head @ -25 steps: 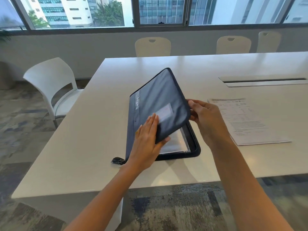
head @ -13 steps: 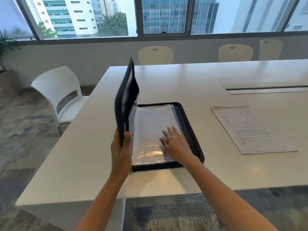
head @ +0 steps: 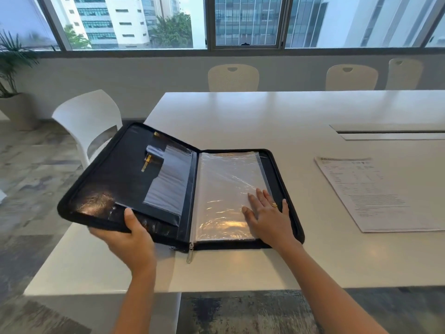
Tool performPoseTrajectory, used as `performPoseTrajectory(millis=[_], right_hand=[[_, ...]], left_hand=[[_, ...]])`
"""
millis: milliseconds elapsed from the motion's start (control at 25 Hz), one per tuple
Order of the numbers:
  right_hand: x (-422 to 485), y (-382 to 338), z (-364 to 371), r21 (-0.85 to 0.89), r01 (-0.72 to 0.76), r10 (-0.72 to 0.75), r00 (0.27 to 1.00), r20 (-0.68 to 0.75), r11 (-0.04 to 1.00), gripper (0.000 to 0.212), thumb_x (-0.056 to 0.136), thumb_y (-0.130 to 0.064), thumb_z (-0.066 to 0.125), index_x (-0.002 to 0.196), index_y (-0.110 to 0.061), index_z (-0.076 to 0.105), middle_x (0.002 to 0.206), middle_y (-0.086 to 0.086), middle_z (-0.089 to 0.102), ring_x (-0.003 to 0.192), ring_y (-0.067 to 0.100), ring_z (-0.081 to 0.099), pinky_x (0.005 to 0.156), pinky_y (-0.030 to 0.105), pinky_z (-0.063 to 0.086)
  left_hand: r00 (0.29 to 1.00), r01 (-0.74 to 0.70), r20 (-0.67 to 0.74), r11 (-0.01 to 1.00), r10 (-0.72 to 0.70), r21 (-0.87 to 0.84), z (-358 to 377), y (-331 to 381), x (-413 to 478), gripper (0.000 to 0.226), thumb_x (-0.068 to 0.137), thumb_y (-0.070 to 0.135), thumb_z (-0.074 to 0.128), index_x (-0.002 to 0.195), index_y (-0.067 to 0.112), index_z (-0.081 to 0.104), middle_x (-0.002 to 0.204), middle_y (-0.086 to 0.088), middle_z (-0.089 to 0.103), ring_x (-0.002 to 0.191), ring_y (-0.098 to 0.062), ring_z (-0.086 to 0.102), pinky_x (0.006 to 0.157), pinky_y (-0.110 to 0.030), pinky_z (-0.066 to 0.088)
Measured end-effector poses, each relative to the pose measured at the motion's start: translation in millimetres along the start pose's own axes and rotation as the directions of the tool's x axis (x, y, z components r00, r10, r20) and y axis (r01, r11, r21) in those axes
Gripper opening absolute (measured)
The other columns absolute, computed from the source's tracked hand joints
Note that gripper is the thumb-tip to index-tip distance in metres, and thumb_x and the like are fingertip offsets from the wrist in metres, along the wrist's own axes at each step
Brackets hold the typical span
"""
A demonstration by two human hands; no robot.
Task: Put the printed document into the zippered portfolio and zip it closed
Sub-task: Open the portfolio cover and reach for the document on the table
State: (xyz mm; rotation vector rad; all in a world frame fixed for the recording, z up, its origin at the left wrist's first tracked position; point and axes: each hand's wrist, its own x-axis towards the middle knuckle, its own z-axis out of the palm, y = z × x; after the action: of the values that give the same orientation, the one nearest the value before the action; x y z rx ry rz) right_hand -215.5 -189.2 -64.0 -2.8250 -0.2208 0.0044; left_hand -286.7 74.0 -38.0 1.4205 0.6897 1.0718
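Note:
The black zippered portfolio [head: 125, 179] lies spread open at the table's near left corner. Its left cover is raised a little off the table and juts past the table's left edge. My left hand [head: 131, 239] grips that cover's near edge, thumb on the inside. My right hand [head: 267, 215] rests flat with straight fingers on the clear plastic sleeve [head: 224, 189] in the right half. A silver zipper pull [head: 190, 254] hangs at the spine's near end. The printed document [head: 375, 194] lies flat on the table to the right, apart from both hands.
The white table [head: 265, 116] has a long cable slot [head: 390, 133] at the right rear. A white chair [head: 89, 121] stands just left of the portfolio's raised cover. Beige chairs [head: 233, 78] line the far side under the windows. A potted plant [head: 12, 75] is at far left.
My left hand has swung the cover from closed, through upright, down to nearly flat on the left. My right hand moved from the cover's edge onto the plastic sleeve.

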Motion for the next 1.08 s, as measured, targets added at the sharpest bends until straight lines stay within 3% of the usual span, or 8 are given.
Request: performPoseTrajectory(millis=[120,200,280,400,520,600,760,1080], right_hand=[[1,0,1,-0.004,-0.01,0.01,1.0,-0.004,1.0,0.061,0.097,-0.057,0.017,0.153,-0.033,0.013,0.163,-0.008,0.002,0.148,0.009,-0.007,0.118,0.054,-0.008],[2,1,1,-0.011,-0.018,0.018,1.0,-0.009,1.0,0.061,0.097,-0.058,0.016,0.152,-0.033,0.013,0.163,-0.008,0.002,0.148,0.009,-0.007,0.118,0.054,-0.008],[3,1,2,-0.012,-0.024,0.024,1.0,-0.014,1.0,0.061,0.097,-0.058,0.016,0.152,-0.033,0.013,0.163,-0.009,0.003,0.148,0.008,-0.007,0.118,0.054,-0.009],[3,0,2,-0.017,-0.022,0.022,1.0,-0.022,1.0,0.061,0.097,-0.058,0.016,0.152,-0.033,0.013,0.162,-0.009,0.003,0.149,0.008,-0.006,0.118,0.054,-0.008],[5,3,2,-0.016,-0.016,0.016,1.0,-0.024,1.0,0.06,0.097,-0.058,0.016,0.152,-0.034,0.013,0.162,-0.009,0.004,0.149,0.008,-0.006,0.118,0.054,-0.007],[8,6,0,-0.012,-0.013,0.013,1.0,-0.016,1.0,0.06,0.097,-0.058,0.016,0.153,-0.034,0.013,0.162,-0.009,0.004,0.148,0.008,-0.006,0.118,0.054,-0.007],[14,12,-5,-0.014,0.004,-0.004,1.0,-0.003,1.0,0.06,0.098,-0.058,0.017,0.153,-0.035,0.011,0.162,-0.01,0.003,0.148,0.007,-0.006,0.117,0.053,-0.007],[12,14,-7,0.013,0.028,-0.028,1.0,0.005,1.0,0.061,0.098,-0.058,0.016,0.153,-0.032,0.011,0.163,-0.008,0.002,0.148,0.008,-0.008,0.118,0.052,-0.01]], left_hand=[[0.996,-0.001,-0.085,0.946,0.03,0.323,-1,-11,11,0.091,0.091,0.028,0.061,0.152,0.002,-0.001,0.157,-0.018,0.019,0.137,-0.035,0.031,0.11,-0.055,0.027],[0.993,-0.054,-0.057,0.815,0.107,0.577,0,-13,19,0.092,0.091,0.028,0.061,0.151,-0.002,-0.002,0.158,-0.026,0.002,0.144,-0.043,0.012,0.111,-0.059,0.018],[0.979,-0.182,0.074,0.648,0.19,0.739,1,-13,23,0.085,0.09,0.016,0.058,0.151,0.001,0.002,0.156,-0.033,-0.001,0.145,-0.046,0.001,0.113,-0.061,0.01],[0.924,-0.38,0.316,0.422,0.216,0.823,1,-21,29,0.078,0.082,0.001,0.053,0.15,0.001,0.014,0.155,-0.032,0.009,0.146,-0.044,-0.001,0.108,-0.07,0.003],[0.875,-0.483,0.472,0.259,0.108,0.836,-3,-32,34,0.069,0.084,0.004,0.052,0.149,0.003,0.028,0.155,-0.026,0.022,0.147,-0.039,0.005,0.109,-0.07,0.002],[0.856,-0.509,0.515,0.234,0.041,0.828,-4,-35,35,0.06,0.088,0.006,0.048,0.146,0.005,0.036,0.155,-0.022,0.028,0.147,-0.035,0.012,0.111,-0.067,0.005],[0.837,-0.518,0.547,0.31,-0.007,0.797,-5,-33,34,0.052,0.091,0.006,0.045,0.143,0.01,0.044,0.151,-0.017,0.038,0.144,-0.031,0.026,0.112,-0.06,0.015],[0.815,-0.514,0.576,0.383,-0.061,0.768,-10,-25,37,0.053,0.094,0.01,0.043,0.146,0.019,0.039,0.156,-0.014,0.03,0.146,-0.028,0.019,0.114,-0.056,0.013]])
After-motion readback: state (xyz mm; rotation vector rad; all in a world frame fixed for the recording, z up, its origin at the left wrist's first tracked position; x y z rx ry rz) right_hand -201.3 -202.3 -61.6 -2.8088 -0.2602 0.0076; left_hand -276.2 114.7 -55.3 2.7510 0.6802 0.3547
